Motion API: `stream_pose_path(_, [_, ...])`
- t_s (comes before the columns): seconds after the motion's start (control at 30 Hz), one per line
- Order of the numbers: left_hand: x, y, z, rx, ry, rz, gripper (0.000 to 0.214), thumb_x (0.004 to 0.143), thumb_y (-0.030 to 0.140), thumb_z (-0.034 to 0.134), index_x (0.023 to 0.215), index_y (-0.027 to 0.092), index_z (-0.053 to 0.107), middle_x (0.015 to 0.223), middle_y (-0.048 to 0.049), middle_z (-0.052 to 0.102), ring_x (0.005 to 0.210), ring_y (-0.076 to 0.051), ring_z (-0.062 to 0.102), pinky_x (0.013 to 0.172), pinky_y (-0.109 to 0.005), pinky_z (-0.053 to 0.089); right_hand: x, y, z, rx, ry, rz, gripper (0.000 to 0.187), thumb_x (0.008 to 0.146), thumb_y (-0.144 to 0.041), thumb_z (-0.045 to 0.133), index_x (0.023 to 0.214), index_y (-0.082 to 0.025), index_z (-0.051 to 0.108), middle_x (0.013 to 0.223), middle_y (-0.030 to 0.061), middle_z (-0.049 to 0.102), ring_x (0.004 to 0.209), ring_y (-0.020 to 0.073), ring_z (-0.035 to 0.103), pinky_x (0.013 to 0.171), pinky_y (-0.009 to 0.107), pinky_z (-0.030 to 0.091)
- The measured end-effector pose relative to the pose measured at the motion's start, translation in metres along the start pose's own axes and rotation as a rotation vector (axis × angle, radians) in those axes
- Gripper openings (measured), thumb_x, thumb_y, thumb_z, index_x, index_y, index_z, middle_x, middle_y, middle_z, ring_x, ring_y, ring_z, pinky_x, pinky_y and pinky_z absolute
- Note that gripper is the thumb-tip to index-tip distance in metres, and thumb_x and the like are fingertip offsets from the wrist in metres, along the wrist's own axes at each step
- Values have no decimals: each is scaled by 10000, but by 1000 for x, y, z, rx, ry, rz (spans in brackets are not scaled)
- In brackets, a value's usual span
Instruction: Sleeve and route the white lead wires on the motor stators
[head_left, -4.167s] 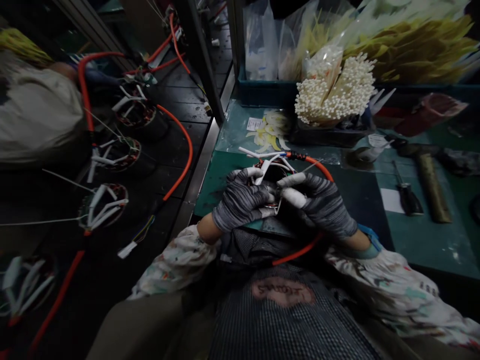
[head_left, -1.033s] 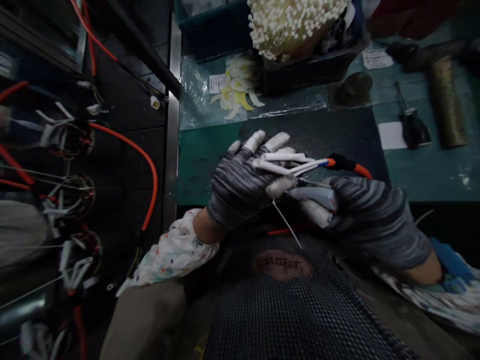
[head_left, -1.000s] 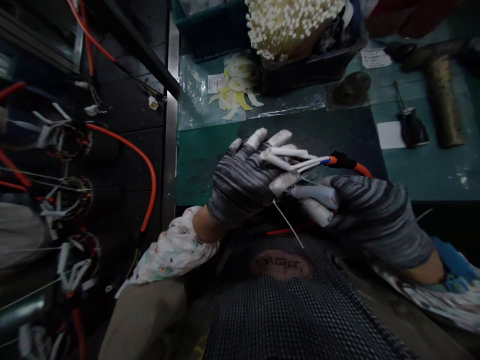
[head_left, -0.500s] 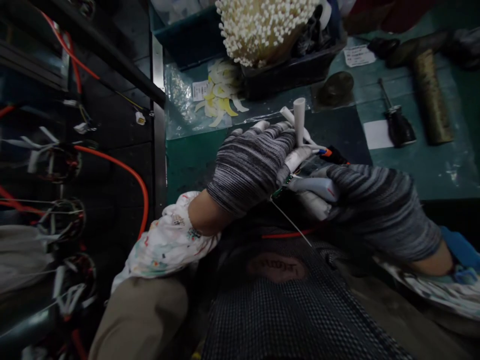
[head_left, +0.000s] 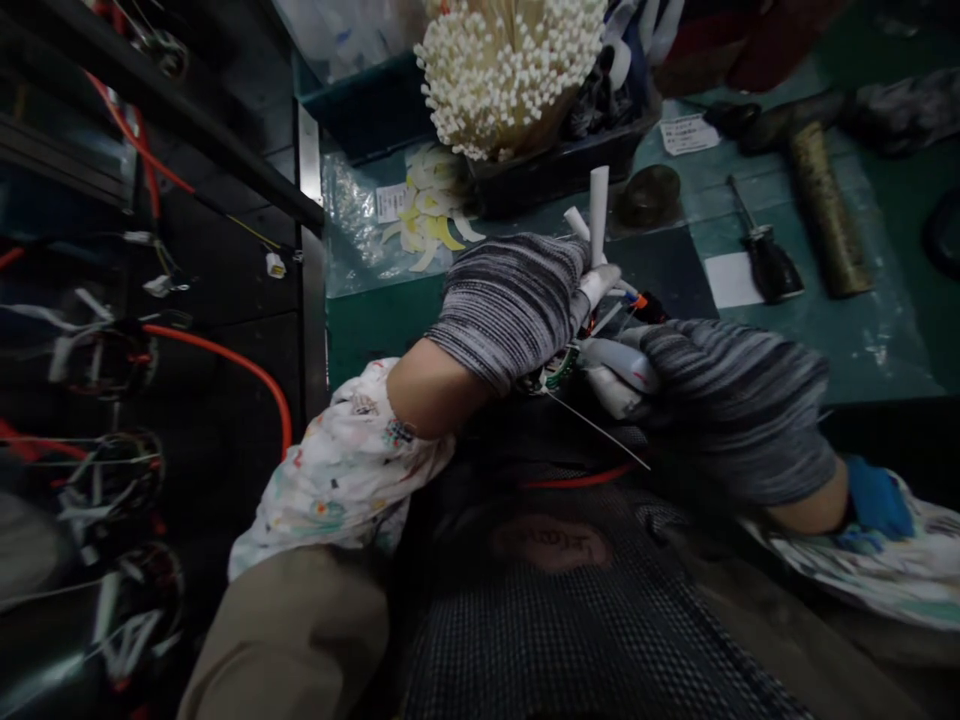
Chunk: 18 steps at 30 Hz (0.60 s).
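My left hand (head_left: 517, 300), in a striped grey knit glove with pale fingertips, is closed over the wires of a wound stator (head_left: 559, 368). Its thumb presses where white sleeving tubes (head_left: 598, 215) stand up from the wires. The stator shows green, lies mostly under the hand, and a thin white cord (head_left: 596, 428) trails from it. My right hand (head_left: 739, 400), gloved the same way, is closed on a pale grey-blue handle (head_left: 621, 364) right beside the stator; what the handle belongs to is hidden. Blue and orange wire ends (head_left: 637, 300) stick out between the hands.
Behind the hands stands a black bin (head_left: 555, 175) with a bundle of white-tipped sticks (head_left: 510, 80). Yellow-white curved strips (head_left: 435, 205) lie to its left. A screwdriver (head_left: 765, 255) and a hammer (head_left: 832, 220) lie right. Several wired stators (head_left: 105, 360) and a red hose (head_left: 247, 355) are at left.
The view has shifted slightly. My left hand has turned, its fingers curling farther over the wires, and more of the green stator shows. My right hand keeps its hold on the grey-blue handle.
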<state>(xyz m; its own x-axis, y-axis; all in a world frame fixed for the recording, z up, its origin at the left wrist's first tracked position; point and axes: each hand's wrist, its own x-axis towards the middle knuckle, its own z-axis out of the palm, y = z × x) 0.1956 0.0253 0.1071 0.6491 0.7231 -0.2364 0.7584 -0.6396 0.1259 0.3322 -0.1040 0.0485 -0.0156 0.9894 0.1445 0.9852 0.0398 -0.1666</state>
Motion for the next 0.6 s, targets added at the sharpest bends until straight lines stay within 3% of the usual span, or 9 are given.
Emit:
stream_pose_path(0.13, [-1, -1, 0, 11, 12, 8, 409, 1118, 444, 466, 1328, 239, 752, 1159, -109, 808, 1071, -316, 757, 932, -456, 585, -5, 2, 2, -45, 95, -42, 507, 1006, -554, 495, 1001, -162, 815, 790, 131, 789, 655, 281, 689, 581, 377, 360])
stream_pose_path(0.3, [-5, 0, -1, 7, 3, 18, 460, 1138, 476, 418, 1387, 233, 719, 1188, -97, 805, 1107, -311, 760, 964, -439, 585, -13, 9, 2, 184, 156, 40, 395, 976, -506, 599, 1065, -200, 832, 962, 108, 845, 850, 306, 794, 691, 386, 549])
stream_pose_path(0.47, [-10, -10, 5, -64, 78, 86, 351, 1114, 387, 519, 1320, 231, 756, 1346, -93, 744, 1192, -262, 727, 1039, -397, 586, -29, 24, -10, 682, 104, 423, 296, 922, -495, 662, 1044, -295, 843, 1098, 69, 850, 1008, 329, 809, 934, 514, 640])
stream_pose_path(0.53, [-17, -18, 8, -106, 119, 129, 321, 1095, 362, 565, 1297, 210, 763, 1379, -103, 727, 1203, -251, 724, 1043, -386, 595, -29, 35, -15, 921, 84, 547, 250, 896, -456, 711, 1016, -293, 856, 1115, 57, 854, 1076, 321, 805, 991, 502, 640])
stream_pose_path(0.6, [-28, -26, 10, -165, 132, 193, 317, 1094, 328, 562, 1317, 198, 746, 1402, -100, 725, 1271, -245, 701, 1093, -385, 582, -18, 46, -18, 986, 139, 560, 246, 919, -385, 706, 1073, -275, 863, 1173, 60, 847, 1125, 292, 798, 995, 440, 640])
